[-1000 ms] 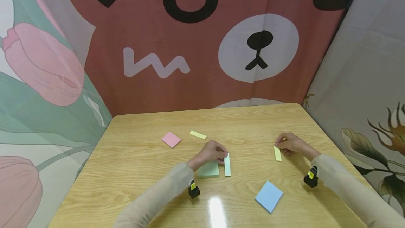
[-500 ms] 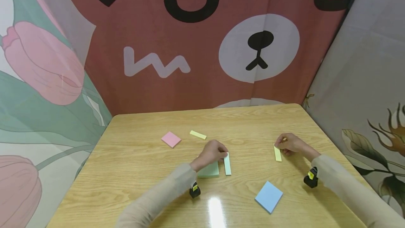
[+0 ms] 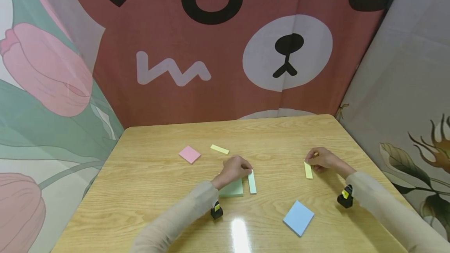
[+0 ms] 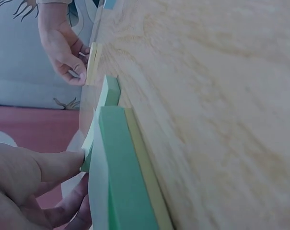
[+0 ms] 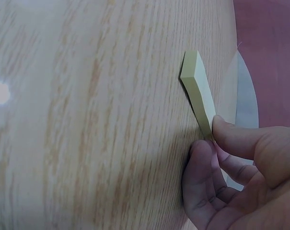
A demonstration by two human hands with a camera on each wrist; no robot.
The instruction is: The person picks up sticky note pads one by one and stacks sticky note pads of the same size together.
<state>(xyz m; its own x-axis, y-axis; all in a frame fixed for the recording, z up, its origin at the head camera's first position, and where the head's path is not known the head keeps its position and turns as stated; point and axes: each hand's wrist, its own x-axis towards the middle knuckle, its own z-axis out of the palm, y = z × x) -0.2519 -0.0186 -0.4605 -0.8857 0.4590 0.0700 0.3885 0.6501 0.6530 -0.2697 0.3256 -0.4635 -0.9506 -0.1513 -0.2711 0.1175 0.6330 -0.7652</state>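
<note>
My left hand (image 3: pixel 233 169) pinches the far end of a narrow pale-green sticky note pad (image 3: pixel 252 183) between thumb and fingers. Right beside that pad, partly under the hand in the head view, lies a square green sticky note pad (image 3: pixel 233 189); the left wrist view shows a yellowish layer (image 4: pixel 145 167) along its lower side. Farther right, my right hand (image 3: pixel 322 158) holds a narrow yellow sticky note pad (image 3: pixel 308 170) by its far end with thumb and fingertips. In the right wrist view this yellow pad's free end (image 5: pixel 190 67) points away from the fingers, close over the wood.
A pink square pad (image 3: pixel 190 154) and another narrow yellow pad (image 3: pixel 220 149) lie toward the back left of the wooden table (image 3: pixel 147 175). At the front right sits a blue square pad (image 3: pixel 298 218). Printed curtains (image 3: pixel 225 100) hang behind and beside the table.
The left hand has shifted slightly, and the near end of the narrow green pad has swung a little away from me. The right hand and the other pads stay put.
</note>
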